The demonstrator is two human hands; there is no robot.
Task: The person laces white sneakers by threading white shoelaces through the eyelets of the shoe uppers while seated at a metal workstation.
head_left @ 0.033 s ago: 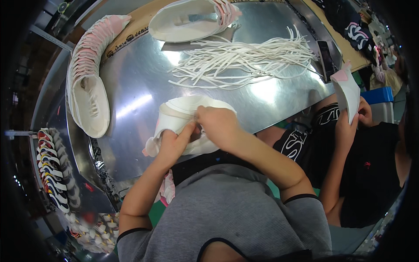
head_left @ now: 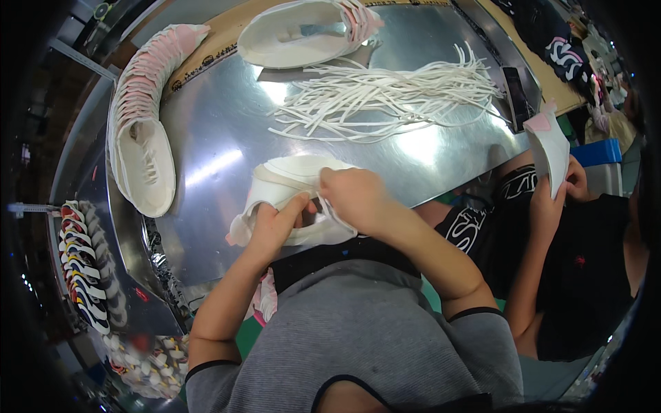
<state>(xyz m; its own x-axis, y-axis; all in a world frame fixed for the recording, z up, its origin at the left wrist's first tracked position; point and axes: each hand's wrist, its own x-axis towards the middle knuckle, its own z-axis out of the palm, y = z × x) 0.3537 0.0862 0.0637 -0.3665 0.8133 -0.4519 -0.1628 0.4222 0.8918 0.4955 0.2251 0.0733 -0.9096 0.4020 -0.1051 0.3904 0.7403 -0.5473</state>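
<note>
Both hands work a white shoe upper (head_left: 289,186) at the near edge of the shiny metal table (head_left: 227,124) — best kept flat and steady while the fingers work its opening. The left hand (head_left: 275,224) pinches its lower edge, thumb up; the right hand (head_left: 354,196) curls closed over the top, wrist bent inward. White laces (head_left: 385,96) lie well apart — beyond.

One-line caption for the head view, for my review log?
Both hands, left hand and right hand, grip a white shoe upper at the metal table edge, beside loose white laces and stacked uppers.
</note>
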